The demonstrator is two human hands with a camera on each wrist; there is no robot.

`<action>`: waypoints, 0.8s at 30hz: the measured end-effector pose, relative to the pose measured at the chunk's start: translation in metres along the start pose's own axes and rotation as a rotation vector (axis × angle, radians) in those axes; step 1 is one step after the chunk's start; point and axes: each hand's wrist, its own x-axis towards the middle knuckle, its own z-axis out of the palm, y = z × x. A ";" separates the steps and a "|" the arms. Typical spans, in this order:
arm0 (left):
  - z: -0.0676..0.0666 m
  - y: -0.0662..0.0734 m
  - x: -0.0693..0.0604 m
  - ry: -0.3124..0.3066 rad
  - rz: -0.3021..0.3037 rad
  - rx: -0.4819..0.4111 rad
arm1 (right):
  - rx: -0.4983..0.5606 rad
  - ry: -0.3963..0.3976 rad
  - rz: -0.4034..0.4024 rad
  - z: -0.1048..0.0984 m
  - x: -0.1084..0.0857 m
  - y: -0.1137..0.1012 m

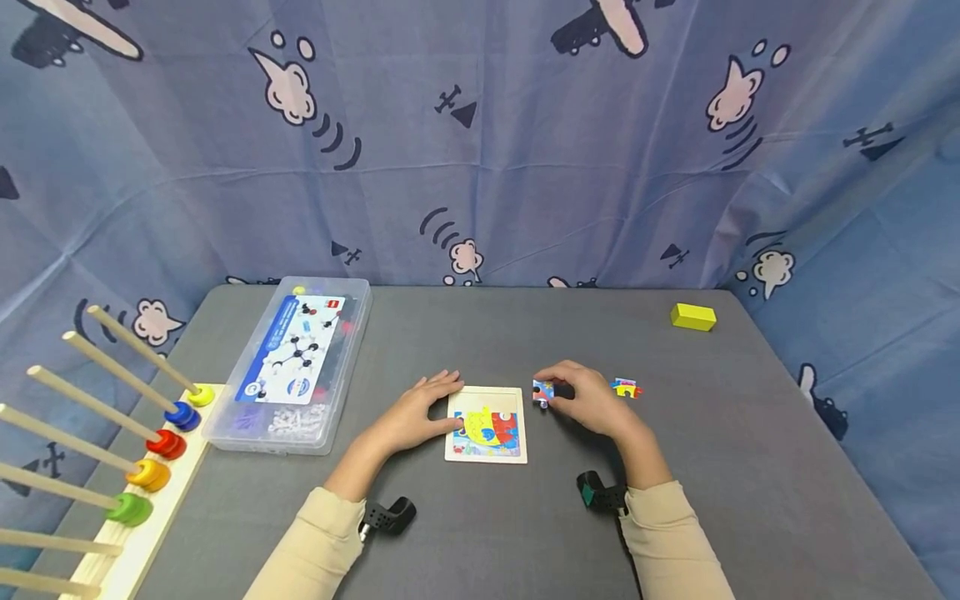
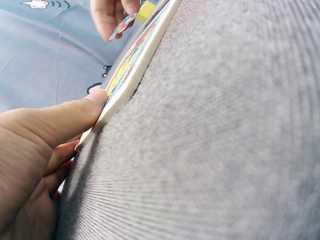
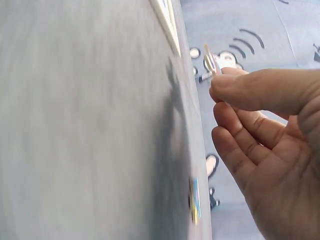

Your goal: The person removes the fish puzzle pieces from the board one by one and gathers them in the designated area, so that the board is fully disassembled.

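Observation:
A square wooden puzzle board [image 1: 486,457] lies on the table, partly filled with yellow, red and blue pieces; bare wood shows along its upper part. My left hand [image 1: 420,414] rests at its left side, fingers stretched toward the upper left corner. In the left wrist view the thumb [image 2: 87,107] touches the board's edge. Just right of the board, my right hand [image 1: 587,398] pinches a blue and red jigsaw piece [image 1: 542,392] between thumb and fingers, held above the table in the right wrist view. Beyond that hand lies another jigsaw piece [image 1: 627,388], yellow, red and blue.
At left stands a clear plastic case [image 1: 341,408] with a molecule-model label. Beside it is a wooden counting rack [image 1: 176,483] with pegs and coloured rings. A yellow block [image 1: 693,317] sits at the back right. A patterned curtain [image 1: 525,167] hangs behind the grey table [image 1: 480,533].

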 end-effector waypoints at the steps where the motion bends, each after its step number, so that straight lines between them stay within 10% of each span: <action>1: 0.000 0.000 0.000 0.002 0.003 0.003 | -0.004 0.009 0.001 -0.003 -0.002 0.003; 24: 0.001 -0.002 0.001 0.009 0.008 0.006 | -0.025 0.153 0.176 -0.072 -0.058 0.071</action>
